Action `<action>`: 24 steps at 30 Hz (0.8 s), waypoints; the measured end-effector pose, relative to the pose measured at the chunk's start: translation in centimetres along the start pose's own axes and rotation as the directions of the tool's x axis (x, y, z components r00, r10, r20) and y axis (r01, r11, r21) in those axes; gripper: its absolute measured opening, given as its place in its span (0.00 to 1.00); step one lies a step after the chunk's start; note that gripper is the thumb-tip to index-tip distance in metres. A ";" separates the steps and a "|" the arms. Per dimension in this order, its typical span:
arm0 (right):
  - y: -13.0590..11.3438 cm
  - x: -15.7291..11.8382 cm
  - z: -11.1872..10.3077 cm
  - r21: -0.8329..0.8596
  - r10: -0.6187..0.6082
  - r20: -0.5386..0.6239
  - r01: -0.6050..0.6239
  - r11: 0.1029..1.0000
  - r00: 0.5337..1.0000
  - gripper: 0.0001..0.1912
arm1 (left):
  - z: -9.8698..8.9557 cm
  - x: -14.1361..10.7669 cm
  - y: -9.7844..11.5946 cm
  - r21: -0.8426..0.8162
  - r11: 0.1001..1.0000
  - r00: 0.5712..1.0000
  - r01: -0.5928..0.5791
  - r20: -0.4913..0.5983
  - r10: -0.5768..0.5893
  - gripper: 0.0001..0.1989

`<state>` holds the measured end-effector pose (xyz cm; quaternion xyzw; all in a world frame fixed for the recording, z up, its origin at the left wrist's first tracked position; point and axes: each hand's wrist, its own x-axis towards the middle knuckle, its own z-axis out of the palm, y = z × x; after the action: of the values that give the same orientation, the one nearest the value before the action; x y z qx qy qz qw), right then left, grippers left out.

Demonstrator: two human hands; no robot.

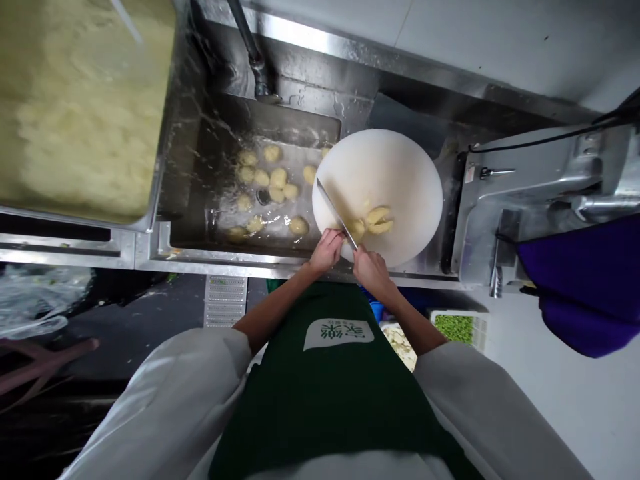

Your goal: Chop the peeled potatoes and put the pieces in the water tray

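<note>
- Knife (pixel 337 212) in my right hand (pixel 371 268), fingers wrapped round the handle; its long axis slants away from me and leftward.
- A potato piece (pixel 357 230) sits just right of the blade, near the handle end, beyond my right fingers.
- My left hand (pixel 327 252) is across the blade from it, fingers bent close to the steel; whether they grip anything, I cannot tell.
- More cut pieces (pixel 379 221) lie just right of that one.
- All this rests on a round white board (pixel 400 167), bare towards its right and far sides, its left edge overlapping the sink (pixel 280 120), where whole peeled potatoes (pixel 278 178) sit.
</note>
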<state>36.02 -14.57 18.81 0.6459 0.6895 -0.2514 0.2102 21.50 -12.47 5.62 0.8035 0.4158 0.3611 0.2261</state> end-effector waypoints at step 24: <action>-0.4 0.2 1.3 -0.010 -0.002 0.000 0.002 1.000 1.000 0.19 | 0.4 -1.2 -0.5 0.021 0.999 0.998 0.050 0.038 -0.051 0.15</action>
<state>35.58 -15.19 17.72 0.6441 0.6913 -0.2481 0.2134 21.12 -13.26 4.58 0.8018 0.4350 0.3356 0.2351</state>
